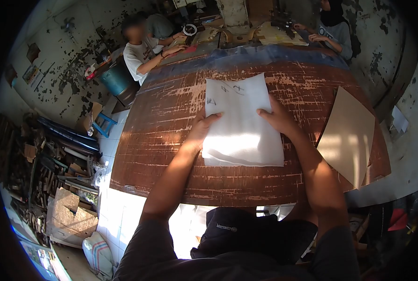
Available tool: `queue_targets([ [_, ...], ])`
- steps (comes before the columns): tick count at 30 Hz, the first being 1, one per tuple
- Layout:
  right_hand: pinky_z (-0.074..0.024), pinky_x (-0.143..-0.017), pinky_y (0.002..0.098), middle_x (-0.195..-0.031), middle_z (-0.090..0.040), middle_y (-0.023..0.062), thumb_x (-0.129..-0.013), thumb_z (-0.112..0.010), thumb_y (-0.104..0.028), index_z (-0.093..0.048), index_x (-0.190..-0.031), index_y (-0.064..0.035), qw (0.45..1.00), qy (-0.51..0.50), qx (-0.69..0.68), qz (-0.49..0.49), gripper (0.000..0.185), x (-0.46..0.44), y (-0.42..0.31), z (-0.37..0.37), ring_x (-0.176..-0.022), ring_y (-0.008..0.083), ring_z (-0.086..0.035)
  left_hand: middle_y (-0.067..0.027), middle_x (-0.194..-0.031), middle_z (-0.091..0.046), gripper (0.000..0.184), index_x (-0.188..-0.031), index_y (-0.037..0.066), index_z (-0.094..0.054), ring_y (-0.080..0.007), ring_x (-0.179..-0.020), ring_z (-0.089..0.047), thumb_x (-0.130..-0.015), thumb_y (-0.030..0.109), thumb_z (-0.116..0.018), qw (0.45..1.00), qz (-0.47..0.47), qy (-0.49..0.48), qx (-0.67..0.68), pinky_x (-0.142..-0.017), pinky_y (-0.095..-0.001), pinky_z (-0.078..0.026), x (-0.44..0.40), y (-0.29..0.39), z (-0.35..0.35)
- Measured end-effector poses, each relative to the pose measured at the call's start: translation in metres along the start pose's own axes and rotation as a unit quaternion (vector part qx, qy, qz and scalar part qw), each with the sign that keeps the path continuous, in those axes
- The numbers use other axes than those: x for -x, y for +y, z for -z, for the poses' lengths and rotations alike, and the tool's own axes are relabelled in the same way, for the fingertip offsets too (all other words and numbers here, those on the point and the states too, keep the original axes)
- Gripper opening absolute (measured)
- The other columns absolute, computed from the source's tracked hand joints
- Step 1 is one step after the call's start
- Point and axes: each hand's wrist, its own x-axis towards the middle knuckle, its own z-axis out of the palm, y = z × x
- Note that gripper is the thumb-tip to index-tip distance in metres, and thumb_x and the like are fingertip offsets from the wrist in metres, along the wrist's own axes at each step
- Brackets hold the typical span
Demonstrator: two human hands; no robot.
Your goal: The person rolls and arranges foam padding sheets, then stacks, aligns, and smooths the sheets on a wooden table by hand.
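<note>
A white, soft-looking sheet or stack of sheets (242, 122) with dark handwritten marks near its top is held over the worn brown table (157, 126). My left hand (203, 127) grips its left edge, thumb on top and fingers hidden underneath. At the right edge my right hand (279, 117) holds it the same way, thumb lying on the upper face. Bright sunlight falls across the lower half of the white sheet. Whether it is one layer or several I cannot tell.
A tan board (347, 136) lies on the table's right side. Bluish plastic sheeting (265, 57) covers the far edge. One person (141, 51) works at the far left, another (333, 35) at the far right. Scrap pieces (73, 210) and a blue stool (104, 122) stand left.
</note>
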Motion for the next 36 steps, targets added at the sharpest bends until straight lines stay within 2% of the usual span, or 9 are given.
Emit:
queue_targets([
  [17, -0.0485, -0.103, 0.0413, -0.135, -0.060, 0.0221, -0.095, -0.067, -0.018, -0.042, -0.146, 0.0018, 1.000, 0.002, -0.008, 0.001, 0.060, 0.0006, -0.0035, 0.0006, -0.122, 0.0296, -0.061, -0.0199, -0.121, -0.066, 0.044, -0.137, -0.005, -0.050, -0.0273, -0.104, -0.071, -0.094, 0.002, -0.062, 1.000, -0.002, 0.011, -0.014, -0.089, -0.0378, -0.062, 0.0005, 0.0013, -0.0026],
  [19, -0.0486, -0.103, 0.0403, -0.139, -0.058, 0.0195, -0.097, -0.067, -0.020, -0.038, -0.151, 0.0003, 1.000, -0.012, 0.003, -0.016, 0.064, 0.0000, -0.0020, 0.0017, -0.124, 0.0268, -0.059, -0.0200, -0.121, -0.066, 0.045, -0.137, -0.005, -0.050, -0.0274, -0.104, -0.071, -0.094, 0.002, -0.062, 1.000, 0.001, 0.009, -0.006, -0.089, -0.0378, -0.062, 0.0008, 0.0013, -0.0023],
  [23, -0.0489, -0.103, 0.0402, -0.138, -0.058, 0.0195, -0.097, -0.067, -0.019, -0.039, -0.151, 0.0005, 1.000, -0.014, 0.005, -0.010, 0.064, -0.0005, -0.0001, 0.0013, -0.124, 0.0268, -0.059, -0.0200, -0.121, -0.065, 0.045, -0.137, -0.005, -0.050, -0.0277, -0.104, -0.070, -0.094, 0.003, -0.062, 1.000, 0.003, 0.012, 0.000, -0.089, -0.0379, -0.062, 0.0011, 0.0011, -0.0027],
  [25, -0.0490, -0.101, 0.0413, -0.133, -0.061, 0.0213, -0.095, -0.067, -0.018, -0.043, -0.144, 0.0014, 1.000, -0.002, -0.014, -0.004, 0.059, 0.0002, -0.0011, 0.0001, -0.120, 0.0291, -0.062, -0.0200, -0.121, -0.065, 0.045, -0.137, -0.006, -0.050, -0.0277, -0.104, -0.070, -0.094, 0.003, -0.062, 1.000, 0.003, 0.012, 0.000, -0.088, -0.0378, -0.062, 0.0010, 0.0007, -0.0022],
  [36, -0.0490, -0.101, 0.0416, -0.133, -0.061, 0.0221, -0.095, -0.067, -0.019, -0.042, -0.146, 0.0018, 1.000, 0.003, 0.002, -0.004, 0.060, 0.0006, -0.0034, 0.0003, -0.119, 0.0300, -0.062, -0.0199, -0.122, -0.065, 0.046, -0.138, -0.006, -0.049, -0.0278, -0.106, -0.070, -0.095, 0.004, -0.062, 1.000, 0.004, 0.009, -0.013, -0.090, -0.0389, -0.061, 0.0017, 0.0034, -0.0038],
])
